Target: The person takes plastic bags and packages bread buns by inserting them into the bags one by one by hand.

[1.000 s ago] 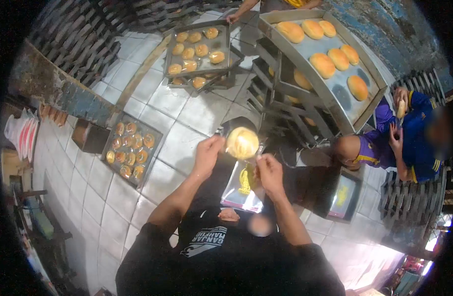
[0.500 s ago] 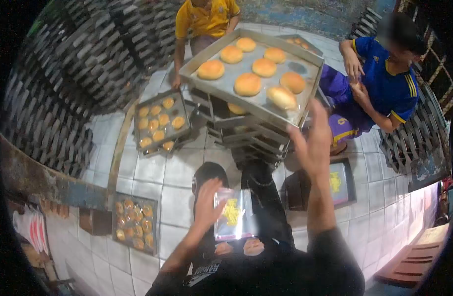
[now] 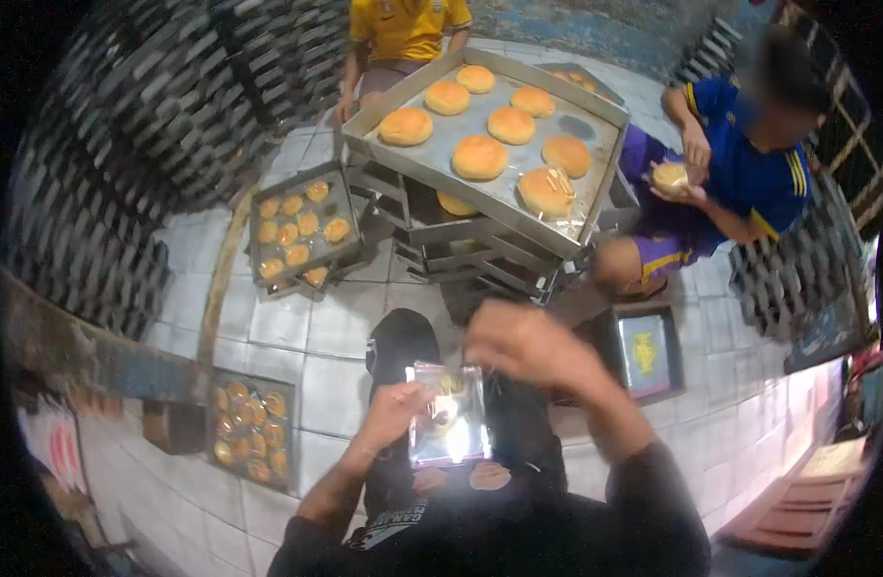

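My left hand [image 3: 400, 412] is closed at the upper left edge of the clear plastic bags [image 3: 449, 433], which lie on my lap and reflect light. Blurred by motion, my right hand [image 3: 518, 337] hangs above and to the right of the bags, its fingers curled and hard to make out. Beyond it a large metal tray [image 3: 417, 165] of round golden buns tops a stack of trays. At that tray's near right corner lies a bun in clear wrapping [image 3: 547, 192].
A person in blue [image 3: 768, 183] at the right holds a bun; a person in yellow [image 3: 398, 34] sits behind the stack. Trays of wrapped buns stand at left [image 3: 353, 207] and lower left [image 3: 286, 452]. A box with bags [image 3: 674, 356] is at right.
My right hand has moved from the large tray's corner back towards the bags. My left hand has closed at the bags' edge. A wrapped bun now shows at the tray's corner.
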Demonstrator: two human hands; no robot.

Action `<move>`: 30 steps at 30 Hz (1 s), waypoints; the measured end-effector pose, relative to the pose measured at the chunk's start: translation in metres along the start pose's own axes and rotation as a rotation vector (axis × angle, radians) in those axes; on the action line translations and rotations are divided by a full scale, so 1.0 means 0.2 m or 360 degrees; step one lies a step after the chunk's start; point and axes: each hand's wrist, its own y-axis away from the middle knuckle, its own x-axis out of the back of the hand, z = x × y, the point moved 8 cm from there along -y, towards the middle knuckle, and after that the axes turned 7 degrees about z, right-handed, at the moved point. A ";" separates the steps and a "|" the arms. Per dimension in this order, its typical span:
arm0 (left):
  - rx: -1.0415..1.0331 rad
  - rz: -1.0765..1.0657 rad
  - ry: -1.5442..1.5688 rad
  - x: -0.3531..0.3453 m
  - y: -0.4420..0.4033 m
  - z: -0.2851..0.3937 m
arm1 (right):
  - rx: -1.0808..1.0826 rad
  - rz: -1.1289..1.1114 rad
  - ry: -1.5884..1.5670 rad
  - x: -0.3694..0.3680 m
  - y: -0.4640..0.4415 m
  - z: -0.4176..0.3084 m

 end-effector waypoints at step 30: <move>-0.0088 0.0660 0.1958 0.44 -0.50 0.01 | -0.0621 0.0524 -0.0611 -0.31 -0.22 -0.09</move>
